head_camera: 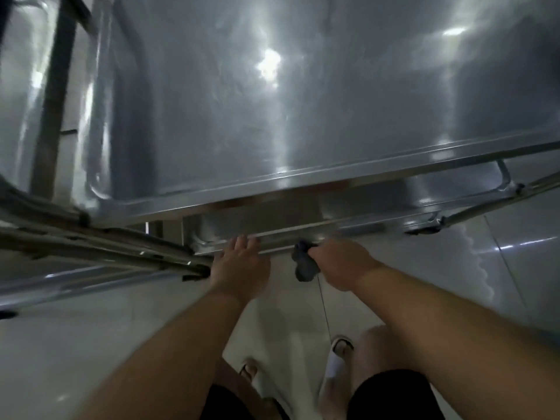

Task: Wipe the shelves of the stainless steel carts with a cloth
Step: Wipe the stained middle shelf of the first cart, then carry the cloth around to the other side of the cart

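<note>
The dark grey cloth is bunched in the right hand, whose fingers curl around it, pressed against the near rim of the lower shelf of the stainless steel cart, beneath the broad top shelf. The left hand lies flat with straight fingers on that same rim just beside it, holding nothing. To wipe well, I judge the left hand should brace the cart against rolling while the cloth goes along the rim and then inward in overlapping strokes. White tiled floor and sandalled feet lie below.
</note>
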`<state>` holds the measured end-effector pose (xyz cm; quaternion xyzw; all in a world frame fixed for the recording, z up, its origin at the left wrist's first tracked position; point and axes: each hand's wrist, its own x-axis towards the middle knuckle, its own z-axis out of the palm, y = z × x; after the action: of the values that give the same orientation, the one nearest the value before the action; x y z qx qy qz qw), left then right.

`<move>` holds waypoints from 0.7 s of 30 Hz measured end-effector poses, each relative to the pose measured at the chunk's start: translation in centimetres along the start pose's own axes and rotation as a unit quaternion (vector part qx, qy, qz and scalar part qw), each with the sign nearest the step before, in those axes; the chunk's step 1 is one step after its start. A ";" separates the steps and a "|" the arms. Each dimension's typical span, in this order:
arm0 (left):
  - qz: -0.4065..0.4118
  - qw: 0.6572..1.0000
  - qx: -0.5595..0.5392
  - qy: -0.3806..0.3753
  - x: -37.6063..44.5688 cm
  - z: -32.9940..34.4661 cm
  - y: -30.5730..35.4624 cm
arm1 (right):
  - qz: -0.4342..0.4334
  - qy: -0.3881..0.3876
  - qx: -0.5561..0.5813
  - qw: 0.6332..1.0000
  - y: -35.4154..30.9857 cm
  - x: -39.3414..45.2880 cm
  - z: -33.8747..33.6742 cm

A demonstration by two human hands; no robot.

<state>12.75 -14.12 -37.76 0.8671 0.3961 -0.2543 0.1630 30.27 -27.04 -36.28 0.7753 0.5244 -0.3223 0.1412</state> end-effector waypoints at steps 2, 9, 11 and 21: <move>-0.015 0.998 0.000 -0.055 -3.9 -0.9 0.2 | 0.021 -0.105 0.029 0.994 -0.9 -3.2 -0.6; 0.016 0.996 0.010 -0.090 -18.3 -8.0 1.1 | 0.082 -0.205 0.085 0.972 -2.3 -17.4 -6.6; 0.015 0.996 -0.001 -0.088 -21.5 -10.9 1.6 | 0.092 -0.183 0.091 0.975 -2.9 -21.4 -9.4; 0.079 0.997 -0.012 0.007 -30.5 -21.1 3.1 | 0.127 -0.030 0.078 0.988 -7.1 -35.1 -18.4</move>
<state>4.78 -24.30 -2.84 0.8954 0.3303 -0.2303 0.1900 21.79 -39.21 1.09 0.8343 0.3906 -0.3645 0.1358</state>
